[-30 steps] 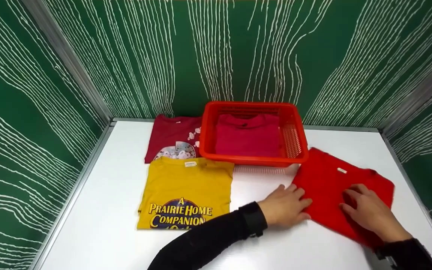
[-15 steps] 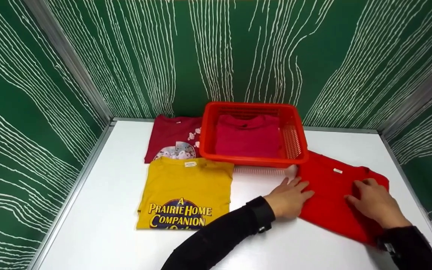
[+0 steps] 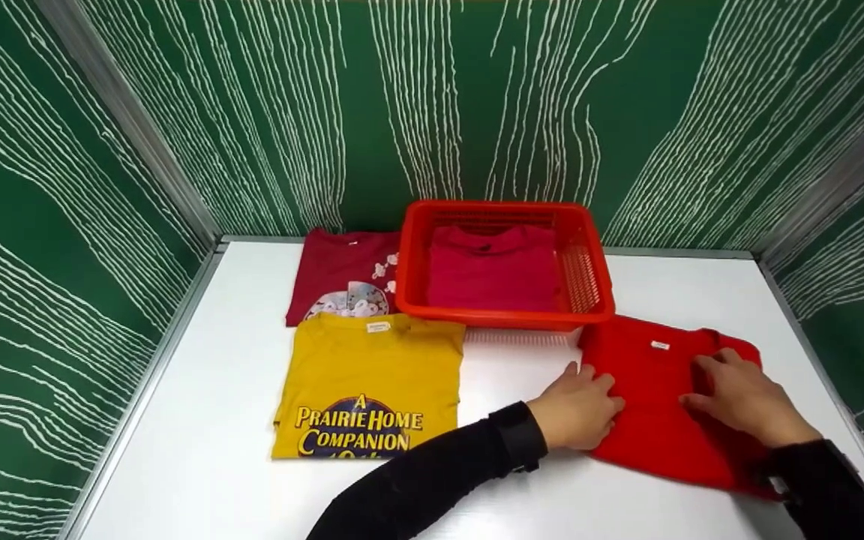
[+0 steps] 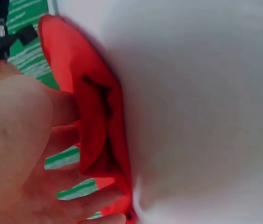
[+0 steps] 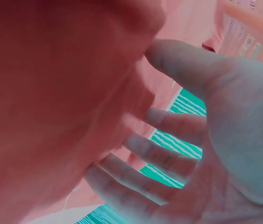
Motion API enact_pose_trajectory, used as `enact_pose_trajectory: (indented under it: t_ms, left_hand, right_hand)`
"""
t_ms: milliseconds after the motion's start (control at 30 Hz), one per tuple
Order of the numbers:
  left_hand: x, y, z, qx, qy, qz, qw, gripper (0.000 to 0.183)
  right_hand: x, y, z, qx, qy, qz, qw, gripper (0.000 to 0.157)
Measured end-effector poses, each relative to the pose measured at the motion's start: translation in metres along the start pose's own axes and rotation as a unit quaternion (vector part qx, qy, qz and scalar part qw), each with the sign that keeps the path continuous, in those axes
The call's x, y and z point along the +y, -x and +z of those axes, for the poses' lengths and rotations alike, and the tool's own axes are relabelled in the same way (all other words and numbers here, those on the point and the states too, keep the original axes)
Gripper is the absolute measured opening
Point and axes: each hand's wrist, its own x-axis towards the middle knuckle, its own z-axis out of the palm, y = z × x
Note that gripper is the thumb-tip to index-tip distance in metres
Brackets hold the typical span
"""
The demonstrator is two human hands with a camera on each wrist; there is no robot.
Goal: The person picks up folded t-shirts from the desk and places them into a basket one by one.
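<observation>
A folded red T-shirt (image 3: pixel 657 405) lies on the white table at the right, its small white label near the collar. My left hand (image 3: pixel 578 409) touches its left edge. In the left wrist view the fingers of the left hand (image 4: pixel 52 154) reach along the folded red layers, loosely spread. My right hand (image 3: pixel 751 397) rests on the right part of the shirt. From the right wrist, the thumb and spread fingertips of the right hand (image 5: pixel 206 130) meet the red cloth, which hides much of that view.
A red plastic basket (image 3: pixel 511 319) holding a folded magenta shirt (image 3: pixel 492 274) stands at the back. A folded yellow shirt (image 3: pixel 372 367) with printed lettering lies left of centre. Behind it is a dark red shirt (image 3: pixel 327 274). Green walls with white lines (image 3: pixel 432 112) surround the table.
The red shirt has slid leftward and turned a little straighter, its top edge now lying just below the basket's right corner. Both hands have stayed at its sides, shifting slightly.
</observation>
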Motion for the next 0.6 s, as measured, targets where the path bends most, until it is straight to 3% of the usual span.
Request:
enact_pose_trajectory:
  t_ms: [300,600]
  left_hand:
    - [-0.01,0.023,0.009,0.041,-0.001,0.011,0.9991,0.033]
    - [-0.026,0.048,0.013,0.053,0.007,0.017,0.9984,0.032]
  right_hand:
    - [-0.026,-0.001,0.002,0.004,0.008,-0.017,1.0,0.084]
    - [-0.052,0.0,0.015,0.024,0.015,-0.035,0.999,0.074]
